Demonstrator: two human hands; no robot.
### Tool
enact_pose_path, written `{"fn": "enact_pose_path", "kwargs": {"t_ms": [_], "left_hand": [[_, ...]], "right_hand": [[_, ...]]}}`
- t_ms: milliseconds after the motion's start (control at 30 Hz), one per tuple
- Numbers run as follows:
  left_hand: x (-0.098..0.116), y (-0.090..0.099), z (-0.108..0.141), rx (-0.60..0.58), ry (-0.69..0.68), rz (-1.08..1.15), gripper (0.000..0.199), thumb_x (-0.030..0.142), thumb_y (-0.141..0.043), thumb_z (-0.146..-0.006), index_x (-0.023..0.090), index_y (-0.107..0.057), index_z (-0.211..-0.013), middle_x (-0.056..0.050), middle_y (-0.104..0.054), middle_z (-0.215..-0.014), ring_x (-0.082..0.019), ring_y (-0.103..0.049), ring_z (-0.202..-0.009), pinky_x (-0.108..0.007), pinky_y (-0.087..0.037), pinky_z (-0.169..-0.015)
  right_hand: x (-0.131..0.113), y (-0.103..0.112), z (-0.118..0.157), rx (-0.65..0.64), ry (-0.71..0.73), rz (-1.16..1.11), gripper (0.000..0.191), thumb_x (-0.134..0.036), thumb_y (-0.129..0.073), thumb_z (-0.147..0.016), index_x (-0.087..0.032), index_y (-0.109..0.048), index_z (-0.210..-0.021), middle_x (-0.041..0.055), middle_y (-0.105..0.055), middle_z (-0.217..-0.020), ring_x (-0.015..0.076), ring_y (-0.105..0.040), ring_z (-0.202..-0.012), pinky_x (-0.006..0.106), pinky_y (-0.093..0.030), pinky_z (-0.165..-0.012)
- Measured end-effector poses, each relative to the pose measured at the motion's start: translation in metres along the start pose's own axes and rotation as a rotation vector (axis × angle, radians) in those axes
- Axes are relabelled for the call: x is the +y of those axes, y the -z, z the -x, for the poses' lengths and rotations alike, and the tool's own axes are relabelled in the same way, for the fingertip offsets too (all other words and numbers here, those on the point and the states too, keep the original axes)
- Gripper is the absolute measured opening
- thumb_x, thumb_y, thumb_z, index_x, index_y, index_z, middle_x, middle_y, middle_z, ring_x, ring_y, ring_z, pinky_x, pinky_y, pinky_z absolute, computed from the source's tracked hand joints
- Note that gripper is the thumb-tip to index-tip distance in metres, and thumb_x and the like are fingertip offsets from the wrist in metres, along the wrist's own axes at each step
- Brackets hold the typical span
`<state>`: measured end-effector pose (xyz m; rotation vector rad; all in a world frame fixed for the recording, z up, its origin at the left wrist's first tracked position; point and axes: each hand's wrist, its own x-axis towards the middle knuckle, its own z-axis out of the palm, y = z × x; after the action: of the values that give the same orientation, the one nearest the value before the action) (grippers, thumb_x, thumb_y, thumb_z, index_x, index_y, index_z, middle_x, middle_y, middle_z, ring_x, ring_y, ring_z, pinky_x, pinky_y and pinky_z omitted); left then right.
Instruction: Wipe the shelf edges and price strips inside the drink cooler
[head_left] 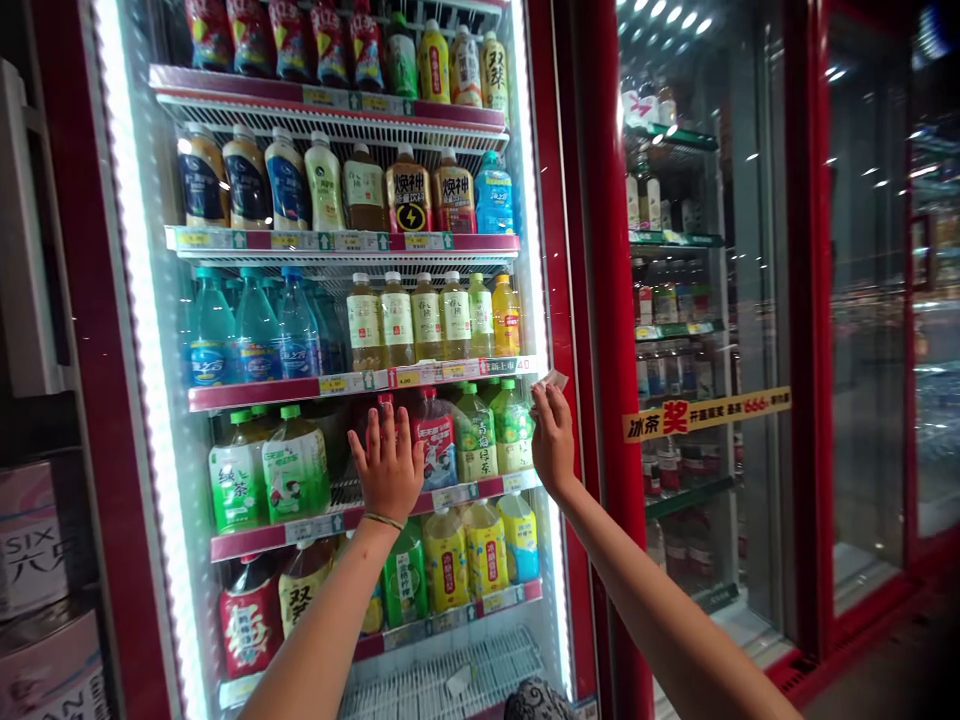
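My left hand (388, 465) is raised with its fingers spread, in front of the fourth shelf of a lit drinks fridge. Behind it stands a bottle with a red label (436, 440), partly covered by the hand. My right hand (553, 440) is closed on a small pale piece of paper or tissue (556, 380) at the fridge's right edge. Green tea bottles (477, 435) stand on the shelf just left of this hand. Whether either hand touches a surface I cannot tell. A price strip (450, 372) runs along the shelf edge above both hands.
Bottles of several kinds fill the shelves, with blue bottles (251, 325) at mid-left. A wire rack (450, 670) lies at the bottom. To the right, a red post (622, 300) borders another glass-door fridge (686, 520). Stacked boxes (37, 560) stand at the left.
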<state>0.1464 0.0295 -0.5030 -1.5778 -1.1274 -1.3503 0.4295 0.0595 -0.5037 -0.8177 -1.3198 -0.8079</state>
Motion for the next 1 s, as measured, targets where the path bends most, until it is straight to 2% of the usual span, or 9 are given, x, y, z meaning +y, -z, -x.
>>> {"fn": "enact_pose_path", "kwargs": {"t_ms": [33, 200, 367, 533, 667, 733, 833, 933, 1000], "left_hand": [[0.0, 0.0, 0.0, 0.006, 0.002, 0.004, 0.065, 0.037, -0.048, -0.104, 0.023, -0.028, -0.165, -0.015, -0.032, -0.168, -0.035, -0.023, -0.16, -0.068, -0.008, -0.13], [0.0, -0.002, 0.002, 0.041, -0.009, 0.016, 0.068, 0.037, -0.05, -0.104, 0.026, -0.024, -0.166, -0.014, -0.031, -0.168, -0.035, -0.023, -0.159, -0.069, -0.008, -0.13], [-0.001, -0.003, 0.003, 0.071, -0.039, 0.016, 0.071, 0.036, -0.051, -0.104, 0.027, -0.019, -0.166, -0.014, -0.03, -0.169, -0.035, -0.022, -0.16, -0.069, -0.009, -0.13], [-0.001, -0.003, 0.004, 0.055, -0.03, 0.029, 0.071, 0.036, -0.051, -0.104, 0.027, -0.02, -0.166, -0.014, -0.029, -0.169, -0.035, -0.021, -0.16, -0.069, -0.008, -0.129], [0.0, -0.002, 0.003, 0.045, -0.027, 0.029, 0.07, 0.036, -0.05, -0.104, 0.025, -0.021, -0.166, -0.014, -0.029, -0.169, -0.035, -0.02, -0.16, -0.068, -0.007, -0.13], [0.002, -0.002, 0.003, 0.03, -0.013, 0.038, 0.068, 0.036, -0.05, -0.104, 0.024, -0.024, -0.166, -0.015, -0.029, -0.169, -0.035, -0.02, -0.16, -0.069, -0.006, -0.13], [0.003, -0.001, 0.003, 0.011, 0.018, 0.055, 0.064, 0.037, -0.048, -0.104, 0.023, -0.031, -0.164, -0.015, -0.031, -0.169, -0.035, -0.02, -0.16, -0.068, -0.006, -0.13], [0.002, 0.001, 0.002, 0.0, 0.032, 0.052, 0.062, 0.039, -0.048, -0.104, 0.022, -0.037, -0.162, -0.014, -0.034, -0.168, -0.034, -0.022, -0.16, -0.066, -0.006, -0.13], [0.0, 0.002, 0.002, -0.015, 0.025, 0.044, 0.061, 0.04, -0.048, -0.103, 0.021, -0.039, -0.161, -0.014, -0.035, -0.167, -0.034, -0.023, -0.16, -0.066, -0.007, -0.131]], "right_hand": [[0.001, 0.0, 0.003, -0.001, -0.004, 0.004, 0.07, -0.006, -0.031, -0.103, -0.039, -0.025, -0.164, 0.0088, -0.042, -0.166, 0.0274, -0.038, -0.155, 0.055, -0.051, -0.117], [0.012, 0.006, 0.002, -0.169, 0.162, 0.02, 0.072, -0.006, -0.036, -0.102, -0.04, -0.024, -0.165, 0.0072, -0.048, -0.162, 0.024, -0.036, -0.156, 0.051, -0.046, -0.122], [0.021, 0.01, 0.005, -0.013, -0.051, 0.067, 0.067, -0.009, -0.031, -0.103, -0.035, -0.027, -0.165, 0.0105, -0.04, -0.168, 0.0274, -0.035, -0.157, 0.057, -0.046, -0.12], [0.027, 0.014, 0.01, -0.17, 0.134, 0.051, 0.071, -0.008, -0.037, -0.102, -0.039, -0.027, -0.164, 0.0068, -0.048, -0.163, 0.0254, -0.039, -0.155, 0.051, -0.047, -0.121], [0.036, 0.019, 0.015, -0.058, -0.049, 0.101, 0.068, -0.009, -0.034, -0.103, -0.037, -0.029, -0.164, 0.0094, -0.046, -0.163, 0.0252, -0.04, -0.155, 0.051, -0.051, -0.117], [0.029, 0.018, 0.027, -0.036, -0.098, 0.109, 0.068, -0.009, -0.034, -0.103, -0.035, -0.028, -0.165, 0.0114, -0.045, -0.163, 0.0264, -0.04, -0.154, 0.052, -0.051, -0.116], [0.005, 0.01, 0.04, -0.11, -0.017, 0.079, 0.073, -0.006, -0.033, -0.101, -0.036, -0.021, -0.166, 0.0107, -0.044, -0.163, 0.0259, -0.037, -0.156, 0.051, -0.05, -0.118], [-0.014, 0.003, 0.031, -0.179, 0.13, 0.032, 0.077, -0.003, -0.034, -0.101, -0.038, -0.015, -0.167, 0.009, -0.048, -0.162, 0.0243, -0.034, -0.158, 0.05, -0.047, -0.121], [-0.017, 0.002, 0.021, -0.192, 0.188, 0.01, 0.077, -0.003, -0.036, -0.101, -0.038, -0.016, -0.167, 0.0085, -0.048, -0.162, 0.0245, -0.035, -0.157, 0.052, -0.044, -0.124]]}}
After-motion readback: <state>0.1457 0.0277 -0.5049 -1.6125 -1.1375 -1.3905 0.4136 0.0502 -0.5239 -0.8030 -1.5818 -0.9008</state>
